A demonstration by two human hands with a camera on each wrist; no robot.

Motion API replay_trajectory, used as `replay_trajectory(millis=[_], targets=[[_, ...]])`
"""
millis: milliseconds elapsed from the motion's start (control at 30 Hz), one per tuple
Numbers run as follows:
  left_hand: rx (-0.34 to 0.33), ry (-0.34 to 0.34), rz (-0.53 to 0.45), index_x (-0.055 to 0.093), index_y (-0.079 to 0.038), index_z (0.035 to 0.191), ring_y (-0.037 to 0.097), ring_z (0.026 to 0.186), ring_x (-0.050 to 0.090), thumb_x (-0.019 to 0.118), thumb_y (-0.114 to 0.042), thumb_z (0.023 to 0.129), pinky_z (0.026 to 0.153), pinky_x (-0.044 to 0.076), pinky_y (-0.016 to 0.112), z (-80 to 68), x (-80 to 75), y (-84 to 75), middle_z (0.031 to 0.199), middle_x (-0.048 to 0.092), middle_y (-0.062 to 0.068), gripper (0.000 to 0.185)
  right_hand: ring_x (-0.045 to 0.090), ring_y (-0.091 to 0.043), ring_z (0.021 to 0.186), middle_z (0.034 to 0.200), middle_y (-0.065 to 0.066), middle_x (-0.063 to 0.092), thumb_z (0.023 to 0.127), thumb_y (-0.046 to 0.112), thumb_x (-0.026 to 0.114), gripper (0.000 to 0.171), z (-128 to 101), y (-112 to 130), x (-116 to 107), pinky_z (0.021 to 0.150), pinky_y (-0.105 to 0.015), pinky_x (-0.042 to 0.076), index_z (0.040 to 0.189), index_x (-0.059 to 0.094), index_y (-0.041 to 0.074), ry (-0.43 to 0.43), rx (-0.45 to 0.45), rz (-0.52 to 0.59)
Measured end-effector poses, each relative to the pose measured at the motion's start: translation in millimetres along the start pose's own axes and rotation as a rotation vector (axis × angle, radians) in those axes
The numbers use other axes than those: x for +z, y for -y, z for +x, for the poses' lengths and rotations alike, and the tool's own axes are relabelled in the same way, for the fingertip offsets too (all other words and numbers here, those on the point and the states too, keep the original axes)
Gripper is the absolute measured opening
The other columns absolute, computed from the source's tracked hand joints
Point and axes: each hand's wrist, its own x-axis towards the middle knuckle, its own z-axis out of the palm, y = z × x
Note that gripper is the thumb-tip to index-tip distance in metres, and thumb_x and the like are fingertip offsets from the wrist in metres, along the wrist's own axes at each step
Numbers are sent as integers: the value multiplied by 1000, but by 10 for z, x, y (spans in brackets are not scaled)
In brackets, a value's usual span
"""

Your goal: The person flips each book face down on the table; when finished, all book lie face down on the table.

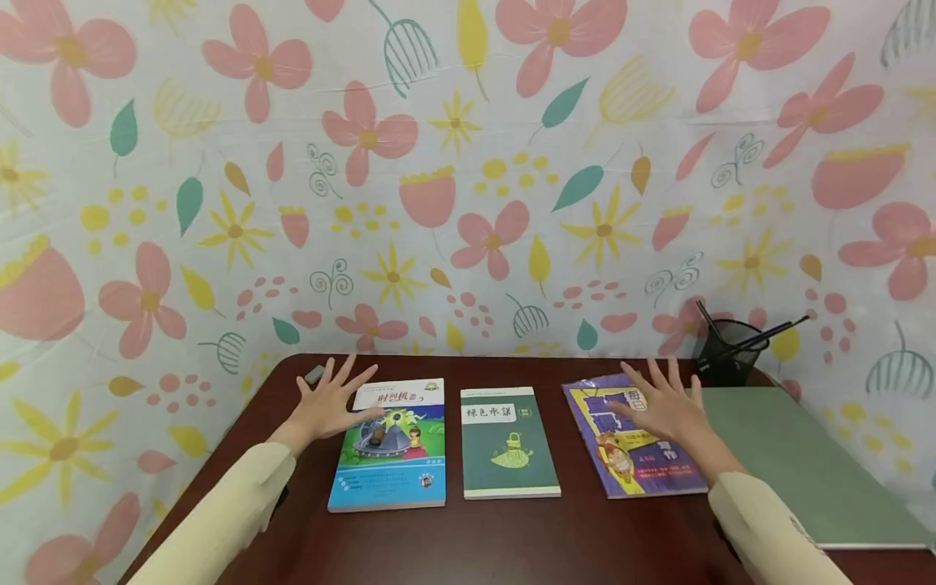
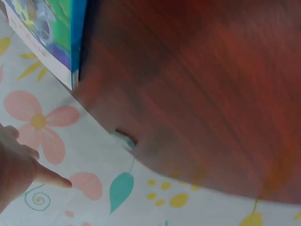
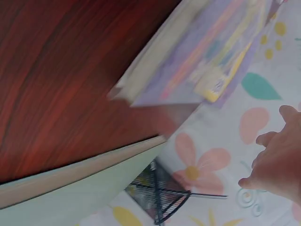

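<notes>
Head view: a person in cream sleeves reaches both hands over a dark red wooden counter (image 1: 512,536) set against a flowered cloth backdrop (image 1: 468,162). The left hand (image 1: 331,400) lies with fingers spread wide, palm down, at the upper left corner of a blue and green book (image 1: 391,447), its thumb overlapping that corner. The right hand (image 1: 661,406) has fingers spread too, resting on the upper part of a purple book (image 1: 629,455). Between these two lies a dark green book (image 1: 508,443), apart from both. A small grey eraser (image 1: 313,374) sits just beyond the left hand. A black mesh pen holder (image 1: 727,351) with pens stands at the back right, and a pale green folder (image 1: 790,455) lies beside the purple book. Left wrist view: blurred; the blue and green book (image 2: 56,33) shows at top left on the counter, the eraser (image 2: 125,137) at the counter edge, and part of the left hand (image 2: 19,169) with fingers straight. Right wrist view: blurred; the purple book (image 3: 207,56), the folder (image 3: 70,188), the pen holder (image 3: 157,193), and the right hand (image 3: 277,165) at the edge; its finger position cannot be told here
</notes>
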Motion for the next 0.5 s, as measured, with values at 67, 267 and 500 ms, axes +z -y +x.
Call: replay_trajectory(millis=[67,267,500], targets=[[-12,13,-36,30,-29,154,54,146,10,59,-68,82,95,4,87,-30,-20,-12,163,14,18,86,-5,-57,144,158,-34,11,88,68,50,89,46,99,-9,107,-76,-6,156,24,16,-10,-16,3],[-14,4,-73,32,-26,154,53,146,12,61,-62,84,98,4,86,-127,-36,-25,162,17,20,84,-4,-55,146,159,-31,11,88,68,50,89,90,397,67,110,-75,-5,155,25,14,-19,-34,26],[-12,-14,-219,35,-21,153,44,148,21,65,-54,85,108,11,77,-261,55,-37,160,26,19,81,2,-54,146,160,-28,16,88,64,54,88,119,729,190,108,-77,2,155,26,15,-92,-70,144]])
